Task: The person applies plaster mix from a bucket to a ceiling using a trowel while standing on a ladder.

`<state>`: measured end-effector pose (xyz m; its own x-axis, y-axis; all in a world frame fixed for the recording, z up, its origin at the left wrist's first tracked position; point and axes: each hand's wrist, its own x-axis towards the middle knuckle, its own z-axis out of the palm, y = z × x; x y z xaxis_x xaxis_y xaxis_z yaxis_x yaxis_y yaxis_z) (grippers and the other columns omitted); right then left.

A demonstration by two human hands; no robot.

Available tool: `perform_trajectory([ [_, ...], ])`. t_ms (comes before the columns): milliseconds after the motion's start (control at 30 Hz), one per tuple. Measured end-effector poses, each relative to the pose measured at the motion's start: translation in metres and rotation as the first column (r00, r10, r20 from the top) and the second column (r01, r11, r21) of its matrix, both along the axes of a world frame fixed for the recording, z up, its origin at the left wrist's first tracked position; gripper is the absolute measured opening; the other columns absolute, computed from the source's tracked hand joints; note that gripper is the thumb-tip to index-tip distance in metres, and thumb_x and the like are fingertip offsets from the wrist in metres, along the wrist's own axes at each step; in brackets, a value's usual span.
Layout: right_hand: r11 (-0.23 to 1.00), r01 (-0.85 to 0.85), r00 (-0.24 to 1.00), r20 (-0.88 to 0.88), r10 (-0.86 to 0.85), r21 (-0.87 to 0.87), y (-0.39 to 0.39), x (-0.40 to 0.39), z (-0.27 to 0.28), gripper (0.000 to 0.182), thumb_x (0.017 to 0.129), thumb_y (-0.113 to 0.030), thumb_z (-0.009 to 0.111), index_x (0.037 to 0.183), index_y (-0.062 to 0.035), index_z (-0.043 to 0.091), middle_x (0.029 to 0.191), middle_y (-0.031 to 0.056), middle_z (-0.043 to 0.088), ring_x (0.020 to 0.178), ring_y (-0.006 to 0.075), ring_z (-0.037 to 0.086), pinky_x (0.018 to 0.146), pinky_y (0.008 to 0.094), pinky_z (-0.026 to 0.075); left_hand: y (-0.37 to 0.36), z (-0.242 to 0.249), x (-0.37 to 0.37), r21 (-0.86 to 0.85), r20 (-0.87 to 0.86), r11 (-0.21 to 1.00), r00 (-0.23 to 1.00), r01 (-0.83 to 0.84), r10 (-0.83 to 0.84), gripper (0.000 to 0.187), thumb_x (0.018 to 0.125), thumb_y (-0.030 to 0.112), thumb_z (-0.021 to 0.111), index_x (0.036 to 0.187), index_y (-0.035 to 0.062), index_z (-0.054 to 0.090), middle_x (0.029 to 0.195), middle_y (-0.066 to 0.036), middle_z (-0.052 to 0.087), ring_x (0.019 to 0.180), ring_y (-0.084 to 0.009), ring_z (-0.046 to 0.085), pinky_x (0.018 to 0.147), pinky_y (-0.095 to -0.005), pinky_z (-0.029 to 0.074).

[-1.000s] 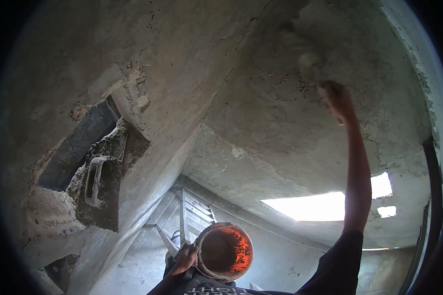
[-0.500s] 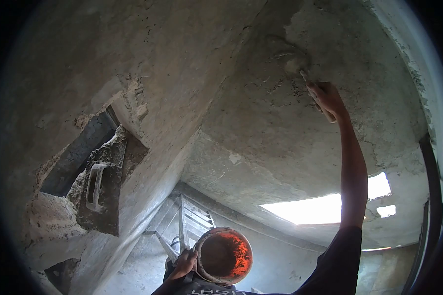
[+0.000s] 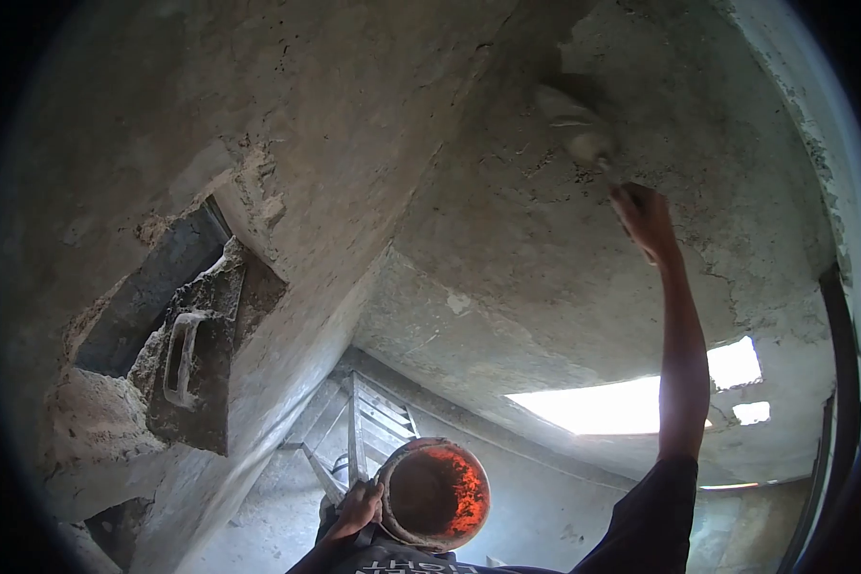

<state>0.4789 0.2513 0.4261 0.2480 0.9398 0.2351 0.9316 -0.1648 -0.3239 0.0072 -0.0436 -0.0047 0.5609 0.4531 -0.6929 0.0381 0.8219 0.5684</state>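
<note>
My right hand (image 3: 646,222) is raised at the upper right, closed round the handle of a trowel (image 3: 588,143). The trowel's blade is smeared by motion and lies at or close to the rough grey wall (image 3: 545,230); contact cannot be made out. Low in the view, my left hand (image 3: 362,507) grips the rim of a round bucket (image 3: 432,493) held near my body. Orange-red shows on the bucket's inner side, with a grey-brown material inside.
A float with a pale handle (image 3: 184,359) rests in a broken opening (image 3: 153,297) at the left. A metal ladder (image 3: 357,430) stands below, behind the bucket. Bright openings (image 3: 603,407) show at the right, and a dark pipe-like strip (image 3: 837,335) runs along the right edge.
My right hand has moved slightly down and to the right with the trowel, whose blade now shows tilted and blurred. My left hand and the bucket have barely moved.
</note>
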Motion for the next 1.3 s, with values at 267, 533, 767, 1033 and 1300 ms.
perform_trajectory([
  [267,0.997,0.065,0.992,0.104,-0.068,0.040,0.036,-0.012,0.036,0.048,0.089,-0.048,0.053,0.078,-0.0021,0.062,0.057,0.0049,0.054,0.048,0.0121,0.052,0.047,0.0318,0.044,0.018,0.049,0.004,0.065,-0.075,0.998,0.997,-0.017,0.022,0.032,0.094,0.036,0.052,0.078,0.0089,0.045,0.051,0.000,0.041,0.041,-0.0123,0.042,0.042,-0.0286,0.037],
  [533,0.958,0.140,0.989,0.016,-0.149,0.249,0.012,-0.016,0.076,0.049,0.090,-0.050,0.051,0.077,-0.0034,0.061,0.055,0.0030,0.052,0.044,0.0099,0.050,0.041,0.0287,0.043,0.021,0.057,0.004,0.063,-0.103,0.998,0.995,-0.009,0.016,0.026,0.094,0.032,0.052,0.082,0.0101,0.046,0.052,0.002,0.040,0.042,-0.0103,0.041,0.041,-0.0269,0.036],
  [767,0.999,-0.020,0.996,0.091,0.018,0.025,0.042,-0.037,0.006,0.051,0.088,-0.048,0.055,0.064,-0.0029,0.057,0.052,0.0043,0.051,0.044,0.0125,0.043,0.046,0.0361,0.039,0.023,0.060,0.004,0.012,-0.024,1.000,1.000,-0.020,0.020,0.032,0.095,0.034,0.050,0.077,0.0088,0.041,0.051,0.001,0.037,0.040,-0.0116,0.038,0.041,-0.0280,0.034],
  [1033,0.970,0.129,0.991,-0.052,-0.121,0.204,0.027,-0.036,0.070,0.051,0.088,-0.049,0.055,0.070,-0.0012,0.059,0.052,0.0036,0.051,0.043,0.0108,0.048,0.042,0.0314,0.041,0.027,0.074,0.007,0.152,-0.104,0.988,0.995,0.006,0.010,0.033,0.096,0.032,0.049,0.073,0.0096,0.040,0.050,0.002,0.036,0.039,-0.0109,0.036,0.040,-0.0271,0.033],
  [1300,0.991,0.043,0.998,0.049,-0.049,0.127,0.021,-0.029,0.037,0.046,0.089,-0.045,0.054,0.074,-0.0030,0.059,0.053,0.0022,0.051,0.044,0.0097,0.050,0.042,0.0290,0.040,0.024,0.055,0.006,-0.053,0.016,0.997,0.998,-0.057,0.058,0.034,0.096,0.031,0.049,0.072,0.0084,0.042,0.050,0.000,0.040,0.040,-0.0118,0.041,0.040,-0.0283,0.035],
])
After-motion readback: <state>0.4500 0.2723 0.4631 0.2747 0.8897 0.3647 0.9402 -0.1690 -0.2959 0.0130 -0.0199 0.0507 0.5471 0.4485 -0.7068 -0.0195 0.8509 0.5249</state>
